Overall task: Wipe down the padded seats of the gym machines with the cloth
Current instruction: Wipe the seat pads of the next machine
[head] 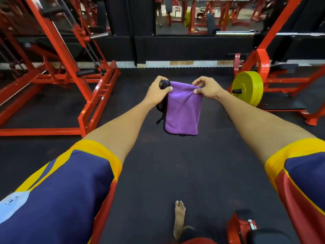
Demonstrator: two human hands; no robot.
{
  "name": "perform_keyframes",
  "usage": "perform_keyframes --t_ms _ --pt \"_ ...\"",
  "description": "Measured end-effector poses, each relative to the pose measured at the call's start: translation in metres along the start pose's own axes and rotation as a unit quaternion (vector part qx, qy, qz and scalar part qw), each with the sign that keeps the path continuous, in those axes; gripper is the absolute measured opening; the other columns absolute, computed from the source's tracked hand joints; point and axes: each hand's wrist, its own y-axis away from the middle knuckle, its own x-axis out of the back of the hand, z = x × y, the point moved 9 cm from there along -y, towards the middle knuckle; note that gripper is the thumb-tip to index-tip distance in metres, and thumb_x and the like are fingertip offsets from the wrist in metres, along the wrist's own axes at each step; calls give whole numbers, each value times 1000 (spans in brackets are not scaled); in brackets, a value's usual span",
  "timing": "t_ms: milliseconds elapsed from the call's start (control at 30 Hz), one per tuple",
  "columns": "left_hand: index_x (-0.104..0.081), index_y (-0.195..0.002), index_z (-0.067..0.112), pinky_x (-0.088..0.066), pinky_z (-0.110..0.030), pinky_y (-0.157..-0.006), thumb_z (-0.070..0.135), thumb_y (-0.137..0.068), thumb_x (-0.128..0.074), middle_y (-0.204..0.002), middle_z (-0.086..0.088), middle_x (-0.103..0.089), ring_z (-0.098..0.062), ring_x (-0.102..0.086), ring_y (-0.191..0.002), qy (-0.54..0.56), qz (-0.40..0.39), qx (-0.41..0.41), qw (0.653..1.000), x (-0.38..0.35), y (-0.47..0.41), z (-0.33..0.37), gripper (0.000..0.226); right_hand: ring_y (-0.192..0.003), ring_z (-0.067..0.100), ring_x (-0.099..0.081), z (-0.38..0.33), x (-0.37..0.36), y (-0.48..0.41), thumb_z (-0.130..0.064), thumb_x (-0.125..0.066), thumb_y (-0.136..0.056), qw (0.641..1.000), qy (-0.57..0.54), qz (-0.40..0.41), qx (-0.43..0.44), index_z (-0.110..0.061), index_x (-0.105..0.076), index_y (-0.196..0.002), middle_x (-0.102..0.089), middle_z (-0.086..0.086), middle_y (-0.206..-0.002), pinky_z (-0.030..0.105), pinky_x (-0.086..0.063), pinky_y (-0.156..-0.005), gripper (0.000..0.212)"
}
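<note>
A purple cloth [182, 110] with a dark edge hangs folded in front of me, above the black floor. My left hand [158, 91] grips its upper left corner together with a bunched dark part of the cloth. My right hand [207, 88] pinches the upper right corner between thumb and fingers. Both arms are stretched forward. A black padded seat [267, 235] on a red frame shows at the bottom right, partly cut off by the frame edge.
A red machine frame [91, 110] stands to the left. On the right, a red machine [262, 64] carries yellow weight plates [248, 88]. A mirror wall [202, 14] is ahead. My bare foot [179, 217] is on the black rubber floor [158, 173].
</note>
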Motion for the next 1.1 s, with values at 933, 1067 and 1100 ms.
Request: perform_keyframes --t_ms 933,1067,1100 --pt "-53 -83 18 -47 -42 -66 -5 -90 -60 -82 -12 -57 -21 -54 -76 67 13 132 989 93 -489 -282 25 -99 18 -64 -3 -175 -575 18 -52 -89 927 -357 -45 -102 -13 -64 -115 -64 12 -114 23 -56 -79 42" --pt "-48 -85 22 -46 -42 -60 -9 -84 -41 -79 -8 -52 -22 -50 -74 100 29 136 985 109 -568 -298 31 -97 18 -62 1 -181 -646 26 -58 -80 940 -327 -35 -90 -12 -62 -119 -58 11 -114 22 -55 -74 55" --pt "-49 -87 23 -44 -41 -62 -8 -83 -42 -81 -7 -53 -21 -51 -74 102 17 132 986 108 -586 -302 31 -95 17 -62 4 -181 -663 26 -59 -80 944 -317 -27 -89 -13 -62 -119 -58 9 -112 21 -55 -73 55"
